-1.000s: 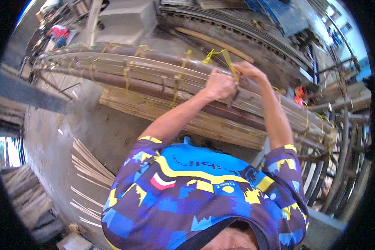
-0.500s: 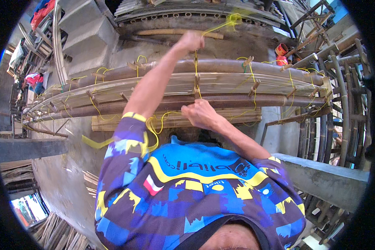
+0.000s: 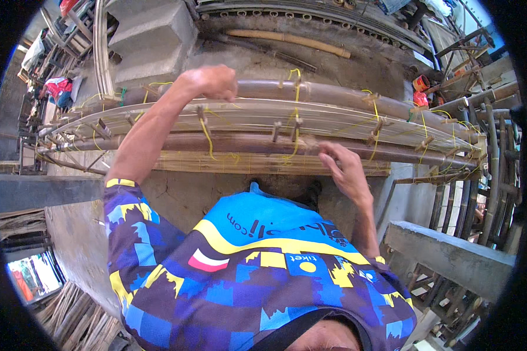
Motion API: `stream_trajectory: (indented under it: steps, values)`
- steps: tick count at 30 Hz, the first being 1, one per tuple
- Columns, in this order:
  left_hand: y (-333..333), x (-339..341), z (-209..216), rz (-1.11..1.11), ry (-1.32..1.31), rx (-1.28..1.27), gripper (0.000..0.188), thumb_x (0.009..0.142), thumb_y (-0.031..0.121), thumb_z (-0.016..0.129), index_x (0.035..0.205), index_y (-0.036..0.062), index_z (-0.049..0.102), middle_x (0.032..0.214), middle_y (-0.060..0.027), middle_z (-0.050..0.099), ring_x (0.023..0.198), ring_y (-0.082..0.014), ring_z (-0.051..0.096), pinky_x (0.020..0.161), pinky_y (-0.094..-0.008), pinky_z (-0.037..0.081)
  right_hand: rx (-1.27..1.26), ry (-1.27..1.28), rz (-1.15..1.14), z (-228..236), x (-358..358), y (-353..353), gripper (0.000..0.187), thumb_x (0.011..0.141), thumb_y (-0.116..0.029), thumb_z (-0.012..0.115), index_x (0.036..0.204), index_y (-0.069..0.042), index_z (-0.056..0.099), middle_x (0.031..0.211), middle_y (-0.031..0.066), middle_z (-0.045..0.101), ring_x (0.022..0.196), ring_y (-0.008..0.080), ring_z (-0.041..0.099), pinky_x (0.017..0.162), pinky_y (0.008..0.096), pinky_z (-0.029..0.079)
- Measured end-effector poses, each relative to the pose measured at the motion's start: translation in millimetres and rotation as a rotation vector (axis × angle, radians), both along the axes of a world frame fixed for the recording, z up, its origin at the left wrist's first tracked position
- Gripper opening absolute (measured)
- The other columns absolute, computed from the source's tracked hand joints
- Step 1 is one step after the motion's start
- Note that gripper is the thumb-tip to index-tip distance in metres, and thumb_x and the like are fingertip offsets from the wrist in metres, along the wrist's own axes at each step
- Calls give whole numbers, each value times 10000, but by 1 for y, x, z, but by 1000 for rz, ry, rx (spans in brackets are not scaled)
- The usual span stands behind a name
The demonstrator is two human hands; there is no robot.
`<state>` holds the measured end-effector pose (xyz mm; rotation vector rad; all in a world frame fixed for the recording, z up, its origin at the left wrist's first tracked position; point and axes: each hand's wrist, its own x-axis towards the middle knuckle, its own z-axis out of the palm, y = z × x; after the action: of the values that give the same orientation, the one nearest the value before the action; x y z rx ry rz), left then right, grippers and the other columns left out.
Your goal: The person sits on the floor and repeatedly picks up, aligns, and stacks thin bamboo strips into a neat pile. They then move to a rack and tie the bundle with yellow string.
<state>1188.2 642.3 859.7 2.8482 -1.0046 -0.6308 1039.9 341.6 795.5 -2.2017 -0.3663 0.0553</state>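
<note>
Two dark bamboo poles lie crosswise in front of me, a far pole [image 3: 310, 89] and a near pole [image 3: 252, 143]. Between them stretches a long bundle of thin pale strips [image 3: 246, 117], with short wooden pegs [image 3: 276, 130] standing along it. Thin yellow cord [image 3: 208, 140] is looped round the poles and pegs, with some ends hanging loose. Over the far pole is my left hand [image 3: 214, 82], fingers bent down and blurred; whether it grips anything is hidden. My right hand [image 3: 344, 167] is open at the near pole's front side, its fingers loosely curved and apart.
Low concrete walls [image 3: 451, 251] stand at both sides. Concrete steps [image 3: 152, 35] and loose bamboo lengths [image 3: 287, 42] are beyond the poles. A bamboo rack [image 3: 492, 169] rises at the right. Another person [image 3: 58, 90] is at the far left.
Both hands have drawn apart, the left moving left and the right moving right. The yellow cord that trailed from my raised left hand no longer shows there. The view has shifted.
</note>
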Motion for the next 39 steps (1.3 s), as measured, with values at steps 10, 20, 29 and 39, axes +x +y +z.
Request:
stream_trajectory:
  steps: [10, 20, 29, 39]
  values:
    - [-58, 1, 46, -255, 265, -748, 233, 812, 175, 460, 663, 4, 519, 641, -117, 540, 599, -199, 522, 585, -297, 435, -334, 9, -166, -16, 14, 69, 226, 803, -242, 510, 732, -30, 546, 730, 123, 567, 700, 251, 558, 642, 333, 416]
    - [-82, -6, -32, -172, 154, -334, 295, 841, 235, 405, 773, -18, 541, 743, -178, 565, 693, -264, 542, 646, -378, 419, 642, 76, 69, 81, 75, 57, 389, 871, -272, 388, 576, -26, 450, 586, 70, 505, 555, 141, 468, 598, 267, 390]
    - [-84, -16, -70, 184, 77, -452, 397, 849, 306, 417, 680, -45, 496, 544, -177, 415, 535, -213, 440, 532, -380, 364, -498, -369, -47, 89, 217, 100, 303, 781, -279, 449, 649, -50, 598, 757, 97, 595, 754, 193, 546, 695, 358, 412]
    - [-80, -20, -76, 155, 57, -586, 272, 827, 226, 469, 754, -29, 531, 634, -158, 489, 628, -224, 465, 591, -351, 393, 1063, 529, 63, 95, 159, 75, 209, 814, -240, 511, 717, -56, 528, 462, -21, 370, 379, 63, 327, 363, 213, 249]
